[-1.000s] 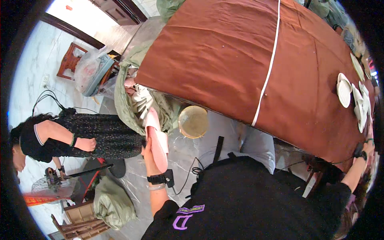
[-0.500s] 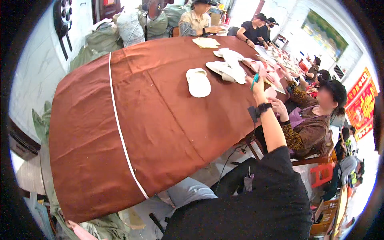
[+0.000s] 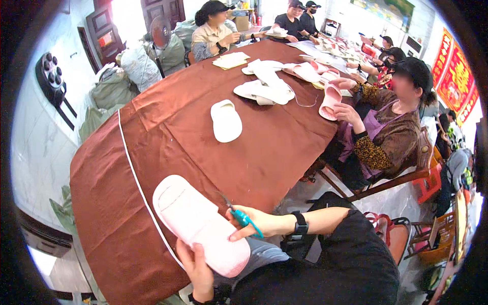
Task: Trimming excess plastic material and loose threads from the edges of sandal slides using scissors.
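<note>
- The pale pink slipper point(image 3: 201, 223) lies sole up across the near edge of the table point(image 3: 178, 137), at about 6 o'clock in the head view, its toe end pointing toward 10 o'clock.
- The left hand point(image 3: 195, 269) comes up from 6 o'clock, fingers curled under the heel end and thumb pressed on top: clamped on the slipper.
- The right hand point(image 3: 259, 223) sits at the slipper's 3 o'clock side, fingers folded together round the teal handle of small snips point(image 3: 239, 213); the dark blades point toward 10 o'clock, just over the slipper's edge.
- For the trimming that seems to be in hand, it likely pays to keep the slipper steady with the left hand, the thumb well clear of the blades, and to bring only the tips of the snips to any loose thread, so the fabric itself is not nicked.
- A white slipper point(image 3: 226, 121) lies alone at 12 o'clock on the brown cloth, well apart; more slippers are heaped at 1 o'clock near other people.
</note>
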### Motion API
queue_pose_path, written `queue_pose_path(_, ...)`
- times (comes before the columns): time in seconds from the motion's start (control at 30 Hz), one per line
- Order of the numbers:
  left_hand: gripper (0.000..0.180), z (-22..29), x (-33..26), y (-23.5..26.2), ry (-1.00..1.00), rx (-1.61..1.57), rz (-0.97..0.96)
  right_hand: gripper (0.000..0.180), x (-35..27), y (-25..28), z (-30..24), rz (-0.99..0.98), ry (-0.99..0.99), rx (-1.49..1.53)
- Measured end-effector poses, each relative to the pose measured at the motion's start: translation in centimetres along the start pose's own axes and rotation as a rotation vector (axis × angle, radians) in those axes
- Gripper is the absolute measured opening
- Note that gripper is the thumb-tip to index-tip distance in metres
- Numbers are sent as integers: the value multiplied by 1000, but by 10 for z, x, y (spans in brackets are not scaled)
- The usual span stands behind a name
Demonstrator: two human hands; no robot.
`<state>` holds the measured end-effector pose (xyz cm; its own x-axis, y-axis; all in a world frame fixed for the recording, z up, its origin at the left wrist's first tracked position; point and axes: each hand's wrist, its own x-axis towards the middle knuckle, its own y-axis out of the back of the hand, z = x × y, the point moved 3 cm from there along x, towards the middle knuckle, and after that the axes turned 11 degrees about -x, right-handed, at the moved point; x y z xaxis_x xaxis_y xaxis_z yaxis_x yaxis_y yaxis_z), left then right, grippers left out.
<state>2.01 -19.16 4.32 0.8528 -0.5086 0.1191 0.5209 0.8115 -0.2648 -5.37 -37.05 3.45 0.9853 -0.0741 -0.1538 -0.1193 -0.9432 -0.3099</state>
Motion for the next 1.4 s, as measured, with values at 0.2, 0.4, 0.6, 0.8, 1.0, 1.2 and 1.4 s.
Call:
queue_pose_path(0.2,50,-2,8,6,4,13,-92,26,17,111,-29,389,15,443)
queue_pose_path(0.4,58,-45,4,47,-179,940,-174,33,21,236,-72,588,266,-53)
queue_pose_path(0.6,39,-49,4,28,-291,1154,-160,62,24,214,-74,538,89,-1146)
queue_pose_path(0.8,38,-52,2,23,-350,1228,-177,63,27,171,-60,512,692,-1821)
queue_pose_path(1.0,36,-52,-2,23,-360,1256,-183,39,50,194,-71,325,360,-1740)
queue_pose_path(1.2,36,-51,-5,27,-367,1277,-157,45,49,191,-93,463,501,-1795)
queue_pose_path(1.4,34,-57,-4,24,-406,1276,-175,59,29,248,-104,869,612,-1078)
